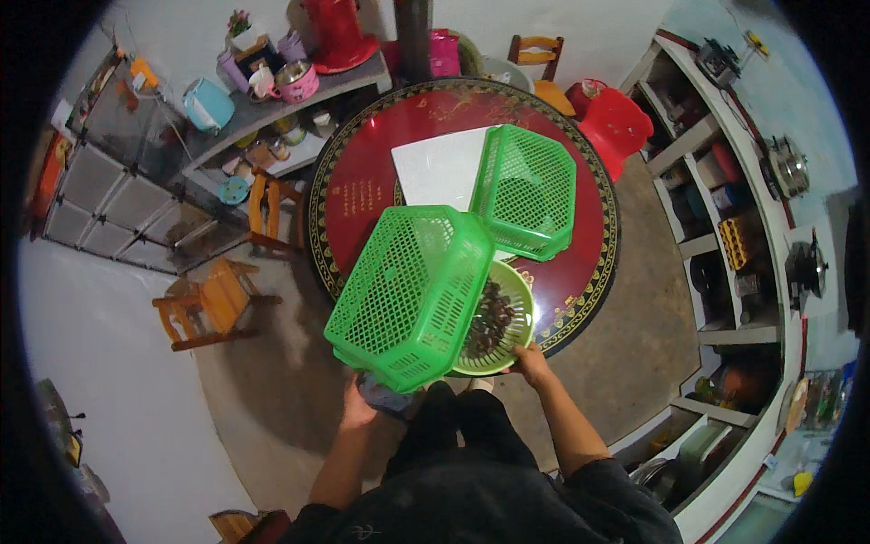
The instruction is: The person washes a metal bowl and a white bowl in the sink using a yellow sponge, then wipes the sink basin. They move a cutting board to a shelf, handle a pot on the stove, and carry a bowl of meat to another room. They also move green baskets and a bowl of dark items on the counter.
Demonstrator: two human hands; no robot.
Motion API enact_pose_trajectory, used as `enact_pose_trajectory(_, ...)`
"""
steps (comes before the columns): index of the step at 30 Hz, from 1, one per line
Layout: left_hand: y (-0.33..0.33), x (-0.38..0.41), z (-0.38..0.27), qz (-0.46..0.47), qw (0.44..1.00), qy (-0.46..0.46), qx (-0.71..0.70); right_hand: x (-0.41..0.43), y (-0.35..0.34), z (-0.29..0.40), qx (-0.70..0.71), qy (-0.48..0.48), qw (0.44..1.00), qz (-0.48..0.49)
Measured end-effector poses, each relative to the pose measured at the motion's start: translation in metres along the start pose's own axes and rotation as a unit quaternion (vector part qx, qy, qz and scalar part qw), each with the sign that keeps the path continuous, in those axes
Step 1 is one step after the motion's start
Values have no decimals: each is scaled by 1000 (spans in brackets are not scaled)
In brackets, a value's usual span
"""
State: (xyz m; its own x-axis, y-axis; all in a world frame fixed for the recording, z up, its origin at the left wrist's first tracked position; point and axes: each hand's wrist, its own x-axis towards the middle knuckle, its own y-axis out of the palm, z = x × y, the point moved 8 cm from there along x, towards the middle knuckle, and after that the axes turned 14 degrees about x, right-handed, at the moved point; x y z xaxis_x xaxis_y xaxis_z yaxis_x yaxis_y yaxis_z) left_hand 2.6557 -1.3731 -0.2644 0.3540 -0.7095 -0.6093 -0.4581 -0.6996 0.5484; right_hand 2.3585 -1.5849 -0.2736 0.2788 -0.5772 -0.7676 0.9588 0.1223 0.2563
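Observation:
A large green plastic lattice basket point(397, 285), bottom side up and tilted, overhangs the near left edge of the round table. My left hand point(359, 406) grips its near edge, the fingertips hidden beneath it. A bunched grey cloth point(389, 396) is against that hand's palm; whether the hand also grips it I cannot tell. My right hand point(531, 365) holds the rim of a round yellow-green plastic colander point(522, 306). Small dark reddish-brown pieces point(491, 323) lie in the colander, which the basket partly covers. Beyond, a second green basket point(533, 194) rests upside down.
A white board point(438, 166) lies on the red round table point(360, 183), partly under the baskets. Wooden chairs point(221, 296) stand at left, a red plastic chair point(615, 129) at far right. Shelves point(710, 234) line the right wall. A side counter point(258, 122) holds cups and a pink pot.

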Motion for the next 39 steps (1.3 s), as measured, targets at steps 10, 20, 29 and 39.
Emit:
enact_pose_trajectory(10,109,47,-40,14,996,64,68,-108,-128,48,136,-90,978,-129)
enact_pose_trajectory(20,347,22,32,168,982,32,85,-144,-243,136,335,-181,914,-143)
enact_pose_trajectory(29,544,17,172,135,972,-121,152,-276,-431,225,378,-318,837,-235)
enact_pose_trajectory(39,704,28,321,422,845,-242,221,-449,-567,179,297,-429,651,-552)
